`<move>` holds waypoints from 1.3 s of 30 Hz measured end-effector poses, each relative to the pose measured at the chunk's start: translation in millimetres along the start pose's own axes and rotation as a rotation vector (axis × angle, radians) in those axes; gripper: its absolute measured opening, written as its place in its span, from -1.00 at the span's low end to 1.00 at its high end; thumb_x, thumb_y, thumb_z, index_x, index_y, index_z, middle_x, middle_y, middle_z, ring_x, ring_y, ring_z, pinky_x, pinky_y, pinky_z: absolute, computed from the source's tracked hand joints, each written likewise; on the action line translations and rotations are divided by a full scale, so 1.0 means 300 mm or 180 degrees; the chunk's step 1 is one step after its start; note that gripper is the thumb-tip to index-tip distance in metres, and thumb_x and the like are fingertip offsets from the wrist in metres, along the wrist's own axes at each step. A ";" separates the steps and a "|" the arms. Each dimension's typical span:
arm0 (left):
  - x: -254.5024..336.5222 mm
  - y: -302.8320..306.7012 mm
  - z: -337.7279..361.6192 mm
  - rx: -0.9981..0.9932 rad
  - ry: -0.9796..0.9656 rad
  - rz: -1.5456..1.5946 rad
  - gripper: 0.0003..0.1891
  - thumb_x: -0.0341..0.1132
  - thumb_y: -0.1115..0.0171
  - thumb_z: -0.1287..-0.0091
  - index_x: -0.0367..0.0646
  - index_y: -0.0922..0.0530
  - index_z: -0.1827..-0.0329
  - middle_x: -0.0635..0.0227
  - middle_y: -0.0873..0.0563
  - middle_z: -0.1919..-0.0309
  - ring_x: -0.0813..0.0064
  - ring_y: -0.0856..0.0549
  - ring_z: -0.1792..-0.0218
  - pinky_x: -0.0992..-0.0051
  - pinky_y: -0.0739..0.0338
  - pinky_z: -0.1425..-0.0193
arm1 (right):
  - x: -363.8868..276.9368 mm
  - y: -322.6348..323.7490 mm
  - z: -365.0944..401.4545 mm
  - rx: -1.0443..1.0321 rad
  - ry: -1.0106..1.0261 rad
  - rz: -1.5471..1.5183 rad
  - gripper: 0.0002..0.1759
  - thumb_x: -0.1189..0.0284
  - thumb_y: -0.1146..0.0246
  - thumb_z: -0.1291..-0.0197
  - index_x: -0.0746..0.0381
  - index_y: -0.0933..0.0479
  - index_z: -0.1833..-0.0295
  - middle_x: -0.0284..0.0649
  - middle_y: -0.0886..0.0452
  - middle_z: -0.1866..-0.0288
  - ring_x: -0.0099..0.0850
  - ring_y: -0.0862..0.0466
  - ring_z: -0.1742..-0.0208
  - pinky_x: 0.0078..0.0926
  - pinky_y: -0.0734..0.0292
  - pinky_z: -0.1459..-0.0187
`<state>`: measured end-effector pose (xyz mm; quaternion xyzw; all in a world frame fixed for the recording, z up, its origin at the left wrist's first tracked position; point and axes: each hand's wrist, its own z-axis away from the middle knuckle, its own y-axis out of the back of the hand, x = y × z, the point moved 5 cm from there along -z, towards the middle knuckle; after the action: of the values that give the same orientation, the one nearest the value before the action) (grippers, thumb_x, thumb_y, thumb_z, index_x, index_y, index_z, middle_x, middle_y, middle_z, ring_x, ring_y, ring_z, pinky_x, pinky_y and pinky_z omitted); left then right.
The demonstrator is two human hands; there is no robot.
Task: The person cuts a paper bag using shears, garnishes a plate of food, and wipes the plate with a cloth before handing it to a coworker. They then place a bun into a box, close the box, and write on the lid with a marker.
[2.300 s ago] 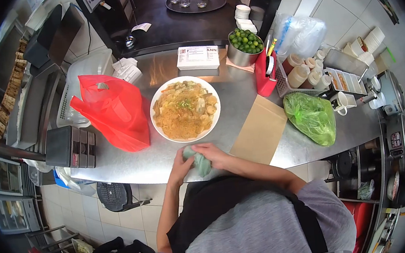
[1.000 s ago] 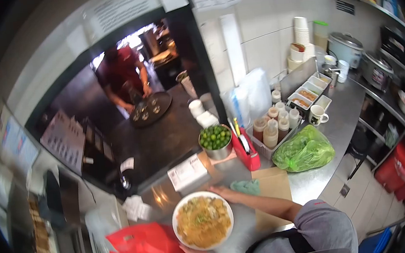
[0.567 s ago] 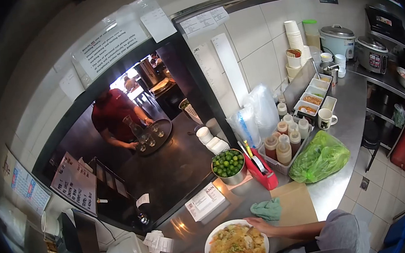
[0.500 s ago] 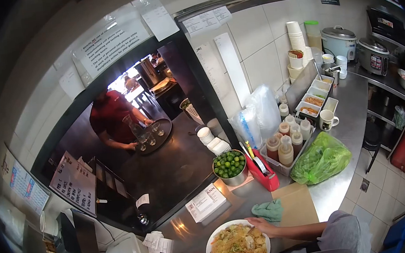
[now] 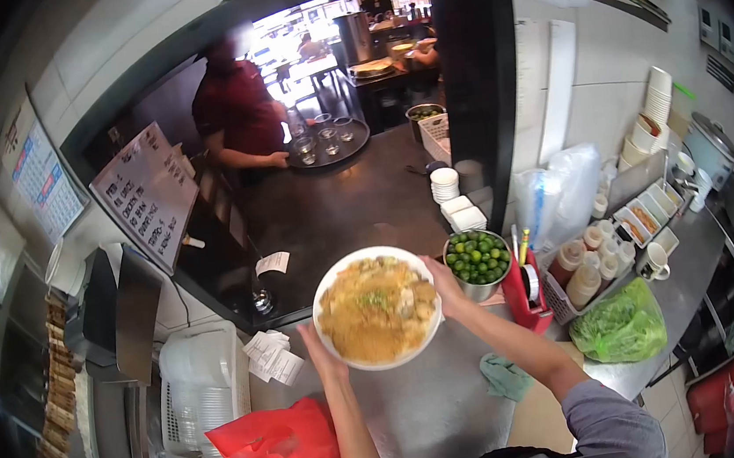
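A white plate (image 5: 336, 362) heaped with noodles (image 5: 374, 317) and a bit of chopped green garnish is held up over the steel counter, close to the dark pass-through ledge. At its left rim is my left hand (image 5: 323, 357), closed on the edge with the fingers mostly underneath. My right hand (image 5: 446, 288) grips the opposite rim, its fingers partly hidden below the plate. A steel pot of green limes (image 5: 477, 258) stands just right of my right hand. Below my left forearm lies a red plastic bag (image 5: 273, 450).
Beyond the ledge (image 5: 338, 205), a person in a dark red shirt (image 5: 236, 109) holds a round tray (image 5: 341, 147) of glasses. Sauce bottles (image 5: 588, 274), a green bag (image 5: 619, 324) and a green cloth (image 5: 505, 376) are at right. Paper slips (image 5: 273, 357) and a container basket (image 5: 201, 391) are at left.
The plate has risen and moved forward from the counter's near edge toward the ledge. Both hands now show on it; before, only my right hand did. The camera view has turned.
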<state>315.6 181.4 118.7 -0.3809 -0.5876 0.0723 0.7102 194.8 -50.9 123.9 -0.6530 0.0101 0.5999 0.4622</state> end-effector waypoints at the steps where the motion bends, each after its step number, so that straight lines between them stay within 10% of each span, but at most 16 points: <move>1: 0.003 -0.013 -0.083 -0.0078 0.0035 0.0055 -0.28 0.27 0.31 -0.32 -0.21 -0.33 -0.22 0.25 -0.46 -0.14 0.35 -0.42 -0.19 0.37 -0.25 -0.26 | -0.006 -0.006 -0.068 0.0140 0.0135 0.0221 -0.58 0.16 0.03 -0.32 0.23 -0.41 -0.10 -0.26 -0.53 0.00 -0.44 -0.53 0.05 -0.38 -0.48 0.03; 14: -0.197 0.079 -0.684 -0.0298 0.0538 -0.0085 -0.17 0.37 0.26 -0.23 -0.28 -0.31 -0.19 0.24 -0.53 -0.06 0.39 -0.48 -0.11 0.40 -0.32 -0.20 | 0.122 0.055 -0.585 0.0354 0.0056 0.0151 -0.60 0.23 0.06 -0.32 0.28 -0.40 -0.09 -0.16 -0.53 0.04 -0.35 -0.56 0.09 -0.34 -0.53 0.10; 21: -0.131 0.063 -0.784 0.0896 -0.1250 -0.0184 -0.17 0.26 0.34 -0.32 -0.23 0.18 -0.42 0.21 0.19 -0.44 0.38 0.19 -0.44 0.43 0.30 -0.45 | 0.146 0.101 -0.693 0.1304 0.0781 0.0048 -0.67 0.50 0.11 -0.30 0.38 -0.39 -0.10 -0.13 -0.51 -0.03 -0.35 -0.52 0.00 -0.43 -0.43 -0.04; 25: -0.023 -0.088 -0.588 0.1315 -0.1904 -0.1448 -0.26 0.12 0.31 -0.39 -0.28 0.16 -0.41 0.14 0.19 -0.43 0.32 0.20 -0.44 0.40 0.32 -0.45 | 0.161 0.060 -0.637 0.2016 0.1038 0.0636 -0.62 0.54 0.14 -0.29 0.33 -0.35 -0.18 -0.09 -0.45 -0.15 -0.33 -0.49 -0.09 -0.46 -0.37 -0.09; 33: -0.105 -0.229 -0.035 0.0484 -0.1506 -0.0739 -0.41 -0.27 -0.08 -0.33 -0.22 -0.07 -0.35 0.06 -0.16 -0.31 0.29 -0.24 -0.31 0.34 -0.20 -0.31 | 0.078 -0.004 -0.525 0.1642 0.0931 0.0502 -0.35 0.39 -0.01 -0.25 0.21 0.05 -0.41 0.05 -0.10 -0.37 -0.13 -0.21 -0.33 -0.35 -0.18 -0.25; 39: -0.084 -0.140 0.541 -0.0092 -0.0275 -0.0956 -0.75 -0.52 -0.14 -0.24 -0.42 -0.46 0.03 0.14 -0.59 0.13 0.47 -0.60 0.16 0.57 -0.51 0.09 | -0.557 -0.133 -0.186 0.0563 0.2330 0.0923 -0.38 0.45 -0.14 -0.14 0.16 -0.15 -0.34 -0.09 -0.20 -0.29 -0.30 -0.27 -0.26 -0.45 -0.17 -0.22</move>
<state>149.0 212.2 128.3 -0.2954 -0.6689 -0.0270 0.6816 213.9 -153.0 271.6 -0.7730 0.3177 0.3835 0.3931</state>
